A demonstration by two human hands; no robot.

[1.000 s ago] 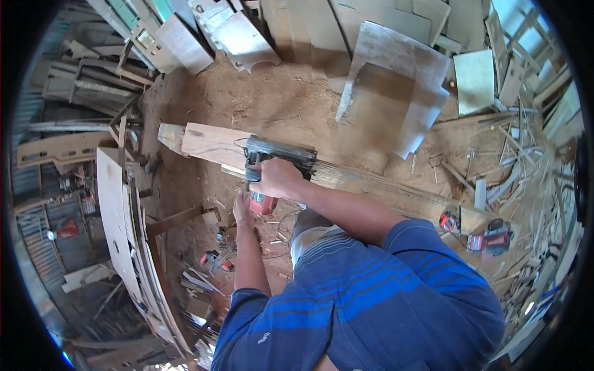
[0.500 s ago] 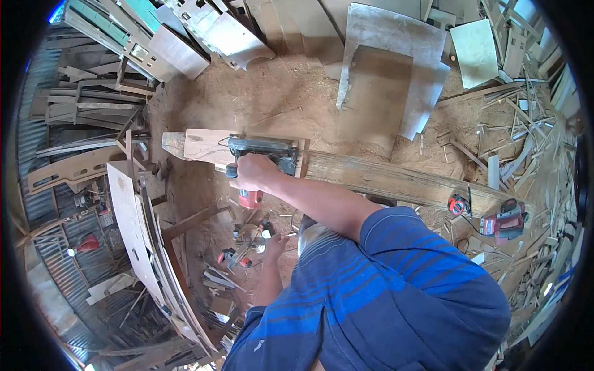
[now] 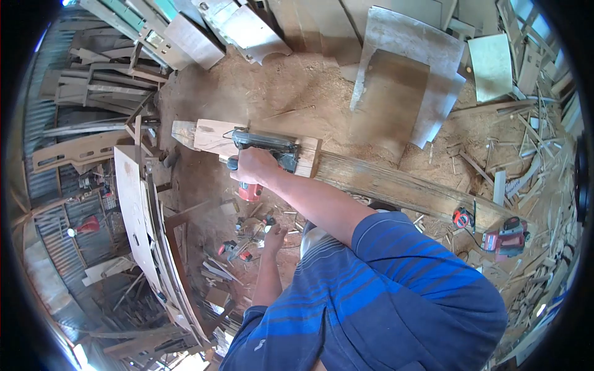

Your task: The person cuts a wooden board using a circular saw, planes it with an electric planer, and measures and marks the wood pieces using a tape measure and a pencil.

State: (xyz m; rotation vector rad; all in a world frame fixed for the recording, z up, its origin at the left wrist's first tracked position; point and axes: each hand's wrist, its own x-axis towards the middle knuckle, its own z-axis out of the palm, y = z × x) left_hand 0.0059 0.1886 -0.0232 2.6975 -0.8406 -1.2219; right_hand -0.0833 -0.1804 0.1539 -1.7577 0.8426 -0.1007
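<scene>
My right hand is wrapped round the handle of a black and red power tool. The tool rests on a light wooden board, which lies on a long, worn wooden beam. Dust hangs in the air around the tool. Below the beam, my left hand is away from the board, its fingers curled; whether it holds anything is too small to tell. A red tape measure and another red and black tool sit at the beam's right end.
Curved wooden panels stand on edge at the left. Flat sheets lie on the dusty floor beyond the beam. Wood scraps are strewn at the right. More tools lie on the floor near my left hand.
My left hand has moved away from the tool, down toward my body. The power tool in my right hand has shifted left along the board, uncovering more of the board's right end.
</scene>
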